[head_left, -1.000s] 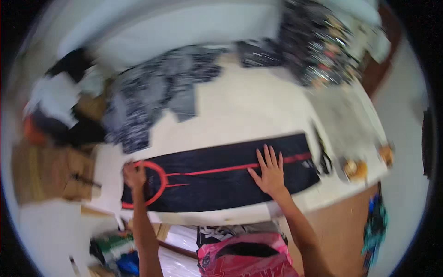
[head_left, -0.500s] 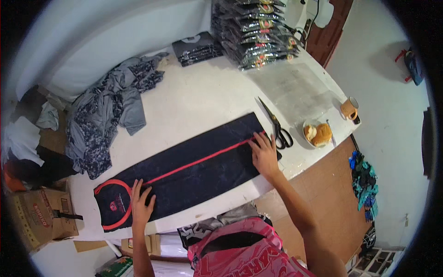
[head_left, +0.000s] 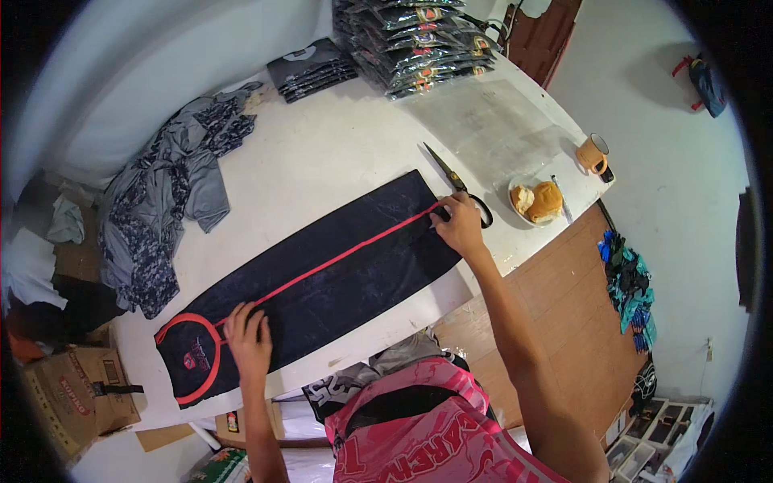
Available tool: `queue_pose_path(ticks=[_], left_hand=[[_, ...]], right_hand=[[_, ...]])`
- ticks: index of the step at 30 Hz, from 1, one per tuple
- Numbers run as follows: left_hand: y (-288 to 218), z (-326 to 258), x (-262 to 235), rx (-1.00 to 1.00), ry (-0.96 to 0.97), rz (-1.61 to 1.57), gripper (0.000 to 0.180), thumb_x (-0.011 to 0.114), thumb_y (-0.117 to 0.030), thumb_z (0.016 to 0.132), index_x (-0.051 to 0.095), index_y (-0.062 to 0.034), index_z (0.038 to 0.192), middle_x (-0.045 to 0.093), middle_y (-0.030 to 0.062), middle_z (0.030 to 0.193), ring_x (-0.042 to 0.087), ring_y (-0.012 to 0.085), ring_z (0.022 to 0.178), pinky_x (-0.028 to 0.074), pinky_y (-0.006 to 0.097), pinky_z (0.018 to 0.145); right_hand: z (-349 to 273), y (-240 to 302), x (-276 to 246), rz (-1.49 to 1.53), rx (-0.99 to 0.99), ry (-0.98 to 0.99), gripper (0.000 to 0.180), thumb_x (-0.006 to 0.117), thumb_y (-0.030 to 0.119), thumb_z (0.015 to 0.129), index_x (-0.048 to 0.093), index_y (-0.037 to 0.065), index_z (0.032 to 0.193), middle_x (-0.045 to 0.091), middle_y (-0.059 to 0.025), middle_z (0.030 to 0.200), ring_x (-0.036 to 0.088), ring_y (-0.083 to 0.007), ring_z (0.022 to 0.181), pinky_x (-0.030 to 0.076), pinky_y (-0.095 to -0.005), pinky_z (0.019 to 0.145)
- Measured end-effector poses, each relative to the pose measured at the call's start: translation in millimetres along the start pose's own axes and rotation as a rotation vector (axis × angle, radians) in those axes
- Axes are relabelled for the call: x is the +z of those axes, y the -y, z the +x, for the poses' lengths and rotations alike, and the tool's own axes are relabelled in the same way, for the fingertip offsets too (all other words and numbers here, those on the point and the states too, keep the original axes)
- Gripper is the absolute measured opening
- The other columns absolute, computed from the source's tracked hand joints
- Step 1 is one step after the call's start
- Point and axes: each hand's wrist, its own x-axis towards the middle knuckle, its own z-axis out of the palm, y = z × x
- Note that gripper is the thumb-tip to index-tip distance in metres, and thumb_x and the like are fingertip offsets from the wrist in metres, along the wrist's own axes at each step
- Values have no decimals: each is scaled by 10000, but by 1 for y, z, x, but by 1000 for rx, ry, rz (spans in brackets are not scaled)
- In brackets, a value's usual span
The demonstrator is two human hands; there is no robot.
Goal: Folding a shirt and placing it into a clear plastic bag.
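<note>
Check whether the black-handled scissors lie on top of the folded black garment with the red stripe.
No, the black-handled scissors lie on the bare white table just beyond the end of the folded black garment, by the right hand.

I have one view only, a wide fisheye camera worn on my head, looking steeply down from close above the white table. My forearms enter from the lower edge. Straight edges bend toward the dark round rim; the floor shows at right, with cardboard boxes at lower left.
</note>
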Motion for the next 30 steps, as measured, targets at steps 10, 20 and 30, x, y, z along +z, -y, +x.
queue_pose_path(ticks=[10, 20, 30], left_hand=[[-86, 44, 49, 109, -3, -225, 153, 727, -62, 802, 714, -43, 953, 611, 102, 1224, 527, 313, 1209, 412, 463, 997], [-91, 36, 63, 57, 56, -203, 170, 725, -90, 820, 715, -27, 978, 620, 108, 1197, 539, 311, 1166, 422, 450, 965], [-84, 38, 68, 2, 91, -243, 141, 698, -82, 834, 713, -25, 962, 630, 102, 1142, 557, 312, 1113, 432, 443, 922]], right_hand=[[8, 1, -17, 61, 84, -60, 218, 789, 259, 739, 718, 53, 724, 640, -141, 987, 607, -338, 957, 472, -430, 834], [-1, -3, -10, -110, 100, -18, 231, 823, 292, 688, 739, 85, 746, 638, -98, 1096, 541, -326, 1074, 408, -450, 896], [6, -8, -35, 51, 88, 9, 150, 743, 130, 743, 730, 92, 888, 642, -87, 1008, 590, -294, 967, 457, -421, 830]])
